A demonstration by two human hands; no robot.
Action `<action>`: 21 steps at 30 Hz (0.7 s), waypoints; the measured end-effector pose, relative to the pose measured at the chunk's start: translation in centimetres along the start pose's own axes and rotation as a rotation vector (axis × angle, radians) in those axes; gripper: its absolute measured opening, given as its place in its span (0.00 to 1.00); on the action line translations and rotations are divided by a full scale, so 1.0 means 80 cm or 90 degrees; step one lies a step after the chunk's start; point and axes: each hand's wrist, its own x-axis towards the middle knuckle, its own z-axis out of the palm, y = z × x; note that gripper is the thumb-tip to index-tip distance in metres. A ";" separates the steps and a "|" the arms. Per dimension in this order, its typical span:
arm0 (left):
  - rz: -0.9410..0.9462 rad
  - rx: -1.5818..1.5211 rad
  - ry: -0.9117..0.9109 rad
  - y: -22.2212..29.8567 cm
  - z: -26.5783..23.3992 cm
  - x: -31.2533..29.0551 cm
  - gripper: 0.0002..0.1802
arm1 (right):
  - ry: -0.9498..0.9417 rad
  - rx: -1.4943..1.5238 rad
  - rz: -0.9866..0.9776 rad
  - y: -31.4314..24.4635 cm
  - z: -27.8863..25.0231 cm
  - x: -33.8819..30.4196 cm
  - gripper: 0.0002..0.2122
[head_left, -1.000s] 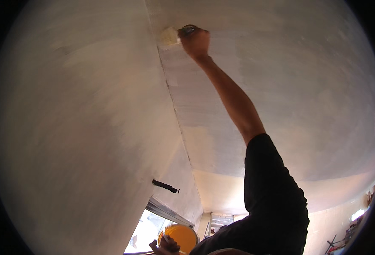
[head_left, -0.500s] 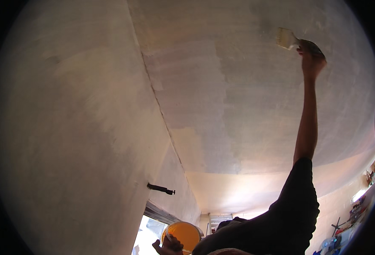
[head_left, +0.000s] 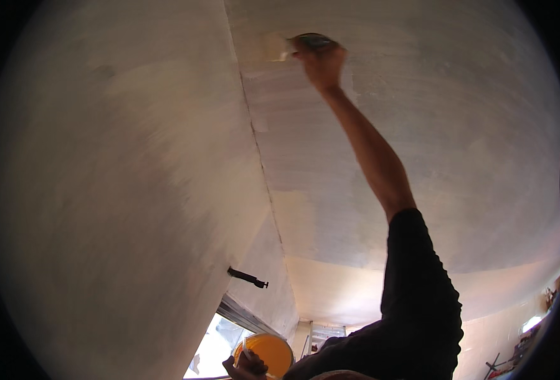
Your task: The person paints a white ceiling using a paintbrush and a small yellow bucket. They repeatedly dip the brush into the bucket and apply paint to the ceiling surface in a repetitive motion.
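In the head view, the right hand [head_left: 323, 66] is raised and grips a wide flat paintbrush with dark handle and pale bristles [head_left: 299, 43], the blurred bristles pointing to its left, against the greyish-white painted surface [head_left: 419, 133]. Far below it, the left hand [head_left: 250, 365] is curled tightly on the near rim of a round orange bucket [head_left: 276, 349].

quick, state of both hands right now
Left hand: closed, apparently on the slim white handle of the round orange bucket.
Right hand: closed, holding a wide flat brush with pale, blurred bristles.
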 end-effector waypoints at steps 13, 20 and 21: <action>-0.050 -0.115 -0.230 -0.010 -0.025 0.016 0.26 | -0.006 -0.176 -0.007 0.023 -0.040 0.036 0.10; -0.126 -0.087 -0.155 -0.003 -0.018 0.032 0.27 | 0.148 -0.322 -0.036 -0.042 -0.369 0.083 0.10; -0.106 -0.084 -0.204 -0.002 -0.018 0.028 0.27 | 0.148 -0.354 -0.082 -0.058 -0.400 0.083 0.10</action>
